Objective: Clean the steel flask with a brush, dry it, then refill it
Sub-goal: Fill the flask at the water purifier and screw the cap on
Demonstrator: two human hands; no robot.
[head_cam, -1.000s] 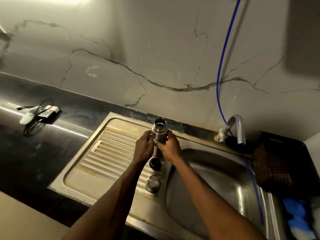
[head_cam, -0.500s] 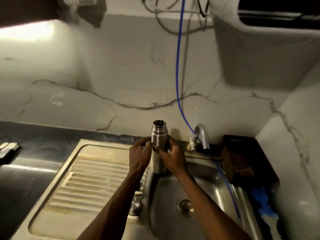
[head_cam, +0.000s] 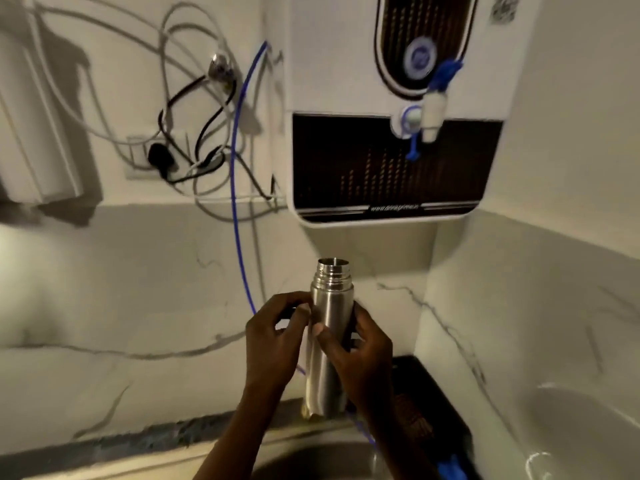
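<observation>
The left hand [head_cam: 273,341] is curled against the flask [head_cam: 329,337], steadying it; the flask, uncapped, is kept upright above the sink's [head_cam: 322,459] back edge; the right hand [head_cam: 360,355] is wrapped round it, below the dispenser tap [head_cam: 430,116], presumably for refilling.

Two bare arms come up from the bottom edge. No sleeves show on them; both forearms are uncovered all the way down to where they leave view. The left hand [head_cam: 273,344] and the right hand [head_cam: 360,358] are bare too. The fingernails are short and plain.
</observation>
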